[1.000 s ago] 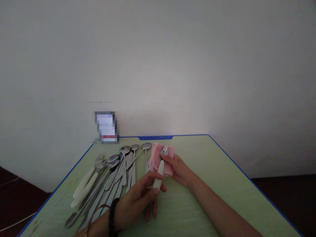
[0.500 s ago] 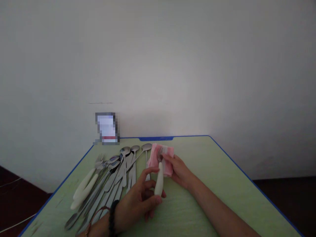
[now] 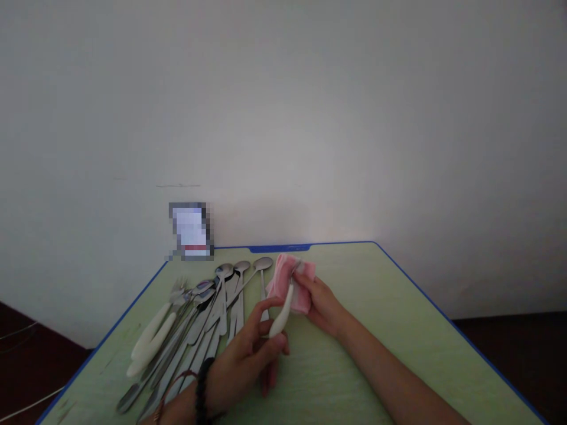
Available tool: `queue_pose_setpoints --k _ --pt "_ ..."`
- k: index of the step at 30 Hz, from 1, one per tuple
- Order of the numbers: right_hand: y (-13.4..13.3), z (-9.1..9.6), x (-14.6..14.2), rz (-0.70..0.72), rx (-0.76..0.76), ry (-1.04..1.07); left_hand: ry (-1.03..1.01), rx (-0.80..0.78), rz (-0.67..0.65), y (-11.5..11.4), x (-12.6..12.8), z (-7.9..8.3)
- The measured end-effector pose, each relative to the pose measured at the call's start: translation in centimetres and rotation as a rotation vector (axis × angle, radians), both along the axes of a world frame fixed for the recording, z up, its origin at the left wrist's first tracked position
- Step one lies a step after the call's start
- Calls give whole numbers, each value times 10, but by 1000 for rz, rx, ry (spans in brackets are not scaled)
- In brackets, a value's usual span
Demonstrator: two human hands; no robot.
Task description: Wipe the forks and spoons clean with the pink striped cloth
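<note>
Above the blue-edged, pale green tabletop (image 3: 367,289), a white-handled fork (image 3: 283,311) slants, its head pointing away toward the plain wall (image 3: 310,130) and slightly right, its handle end toward the person. The left hand (image 3: 253,353) has thumb and fingers curled loosely round the handle; the right hand (image 3: 322,302) pinches the head against a folded pink cloth (image 3: 282,276).

Person's bare left hand (image 3: 241,357) low center, back of hand toward upper left, index finger arched forward, thumb (image 3: 272,347) pressing in a loose pinch, other fingers curled beneath. Left forearm (image 3: 181,406) enters from bottom, slanting up and right. Bare right hand (image 3: 322,302) farther forward, thumb on top pointing up-left, gripping; its other fingers mostly hidden. Bare right forearm (image 3: 383,369) extends from lower right, wrist roughly straight. Hands near each other, apart.
</note>
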State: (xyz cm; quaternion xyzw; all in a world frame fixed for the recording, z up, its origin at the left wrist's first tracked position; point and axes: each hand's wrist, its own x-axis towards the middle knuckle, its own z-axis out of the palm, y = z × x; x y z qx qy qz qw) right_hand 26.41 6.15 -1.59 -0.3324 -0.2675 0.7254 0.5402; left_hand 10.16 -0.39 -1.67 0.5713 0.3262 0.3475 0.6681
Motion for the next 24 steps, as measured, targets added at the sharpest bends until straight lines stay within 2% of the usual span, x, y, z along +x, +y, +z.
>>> queue_pose_setpoints --k 6,12,18,24 --pt "1 -4 -1 18 0 -16 -54 -99 24 0 1 4" --pt "4 -4 0 -90 -29 75 -25 -104 -10 -1 1 6" --pt "0 0 3 24 44 16 33 -90 -19 1 3 -3" --pt "-3 0 3 63 57 -43 57 -104 -48 4 4 -9"
